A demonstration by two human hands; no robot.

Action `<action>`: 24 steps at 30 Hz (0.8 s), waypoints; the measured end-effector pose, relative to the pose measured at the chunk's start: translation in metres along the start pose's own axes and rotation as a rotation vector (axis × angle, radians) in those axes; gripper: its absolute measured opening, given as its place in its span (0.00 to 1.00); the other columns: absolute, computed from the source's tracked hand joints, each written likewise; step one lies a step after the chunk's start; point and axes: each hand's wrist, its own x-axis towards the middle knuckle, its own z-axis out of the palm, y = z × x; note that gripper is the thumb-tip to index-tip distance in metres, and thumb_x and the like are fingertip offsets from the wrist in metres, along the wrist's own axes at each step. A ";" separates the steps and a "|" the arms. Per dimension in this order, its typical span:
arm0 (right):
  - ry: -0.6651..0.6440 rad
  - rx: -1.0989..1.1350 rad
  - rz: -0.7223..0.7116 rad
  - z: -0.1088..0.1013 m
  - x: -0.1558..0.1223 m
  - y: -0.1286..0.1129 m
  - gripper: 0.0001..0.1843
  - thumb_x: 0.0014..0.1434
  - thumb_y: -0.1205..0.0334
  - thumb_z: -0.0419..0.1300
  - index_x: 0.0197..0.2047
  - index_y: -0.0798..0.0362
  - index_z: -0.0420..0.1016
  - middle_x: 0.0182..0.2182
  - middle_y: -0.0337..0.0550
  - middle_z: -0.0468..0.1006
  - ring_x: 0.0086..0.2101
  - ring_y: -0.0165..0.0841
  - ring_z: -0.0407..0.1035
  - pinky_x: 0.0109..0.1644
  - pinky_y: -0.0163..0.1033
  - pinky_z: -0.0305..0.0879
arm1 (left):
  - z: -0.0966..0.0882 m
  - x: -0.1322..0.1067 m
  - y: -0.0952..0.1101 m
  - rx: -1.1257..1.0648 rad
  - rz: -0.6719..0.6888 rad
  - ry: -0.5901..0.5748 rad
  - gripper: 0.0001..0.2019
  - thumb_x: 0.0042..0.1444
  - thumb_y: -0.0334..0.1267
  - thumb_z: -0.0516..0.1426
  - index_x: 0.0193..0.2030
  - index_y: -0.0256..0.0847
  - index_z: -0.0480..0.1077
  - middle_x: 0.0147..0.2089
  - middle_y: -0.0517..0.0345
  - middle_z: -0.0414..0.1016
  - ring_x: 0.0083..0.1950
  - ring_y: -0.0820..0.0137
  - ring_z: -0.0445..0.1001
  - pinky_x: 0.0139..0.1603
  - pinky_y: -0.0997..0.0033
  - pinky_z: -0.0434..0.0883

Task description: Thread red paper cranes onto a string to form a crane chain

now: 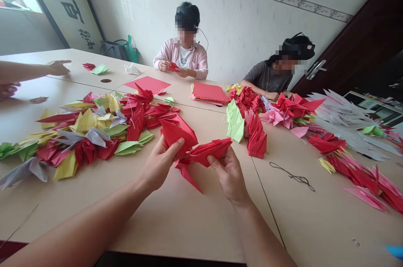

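Both my hands grip folded red paper pieces above the near part of the table. My left hand [165, 155] pinches a fanned red paper piece [179, 132], thumb on its near face. In my right hand [228, 172], thumb and fingers press together a layered stack of folded red paper [212, 149]. The two red parts meet or overlap between my hands; whether they are joined cannot be made out. A pointed red flap [190, 176] hangs below them. Just beyond my right hand lie a light green paper bundle [235, 122] and a red paper bundle [255, 137].
A large heap of coloured folded paper [85, 132] spreads at left. Red sheets [209, 92] are stacked across the table [189, 225]. A black cord [292, 176] and more paper bundles [362, 170] lie right. Two people sit opposite; another person's hand [59, 66] reaches in from the left.
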 end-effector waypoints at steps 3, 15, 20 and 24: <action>-0.065 -0.045 -0.026 -0.001 -0.003 -0.002 0.08 0.60 0.57 0.61 0.43 0.48 0.73 0.40 0.41 0.78 0.43 0.36 0.72 0.51 0.45 0.69 | 0.000 0.001 0.001 0.013 -0.004 -0.024 0.14 0.55 0.46 0.61 0.45 0.45 0.70 0.43 0.57 0.78 0.42 0.65 0.76 0.42 0.68 0.73; -0.076 -0.176 -0.175 -0.001 -0.005 0.002 0.05 0.56 0.63 0.66 0.37 0.43 0.77 0.45 0.40 0.66 0.50 0.35 0.63 0.55 0.43 0.64 | 0.003 -0.004 0.002 0.142 0.038 -0.098 0.10 0.49 0.40 0.66 0.34 0.38 0.73 0.33 0.56 0.77 0.34 0.67 0.72 0.35 0.71 0.70; -0.107 -0.124 -0.119 0.001 -0.004 0.002 0.04 0.58 0.63 0.64 0.38 0.44 0.76 0.50 0.40 0.68 0.52 0.36 0.64 0.54 0.44 0.65 | 0.000 -0.002 -0.001 0.133 0.007 -0.192 0.11 0.49 0.43 0.66 0.35 0.38 0.74 0.33 0.56 0.77 0.34 0.68 0.72 0.35 0.70 0.71; -0.071 -0.099 -0.071 0.003 -0.004 0.001 0.04 0.61 0.61 0.61 0.41 0.45 0.74 0.37 0.37 0.75 0.38 0.31 0.70 0.44 0.39 0.68 | -0.001 -0.003 0.002 0.135 0.000 -0.259 0.12 0.52 0.44 0.64 0.36 0.38 0.74 0.30 0.60 0.74 0.29 0.72 0.69 0.30 0.75 0.69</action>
